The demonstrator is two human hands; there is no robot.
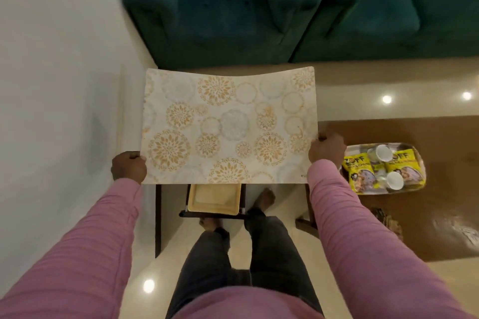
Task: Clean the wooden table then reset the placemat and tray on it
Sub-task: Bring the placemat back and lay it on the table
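**A:** In the head view, what surrounds the mat?

**B:** The person holds a rectangular cream placemat (pixel 228 127), printed with gold and grey floral roundels, flat in the air. Beyond its far edge stands a dark green upholstered sofa (pixel 233 8). To its right lies the glossy brown wooden table (pixel 388 235).

**A:** And the tray?

**B:** A pale oblong tray (pixel 359 150) sits on that table, just right of the placemat. It carries yellow snack packets (pixel 357 171) and two white cups (pixel 383 151).

**A:** What of the hands?

**B:** The left hand (pixel 128 167) pinches the placemat's near-left corner with its fingers curled. The right hand (pixel 327 149) grips the right edge the same way. Both sleeves are pink and ribbed.

**A:** Does the mat hide anything?

**B:** It hides whatever lies beneath it. Under its near edge shows a beige square panel (pixel 213 199) in a dark frame, and what that is cannot be told.

**A:** Textures?

**B:** The placemat looks thin and stiff, and its far edge sags slightly in the middle. The cream floor (pixel 202 251) is polished and mirrors round lights.
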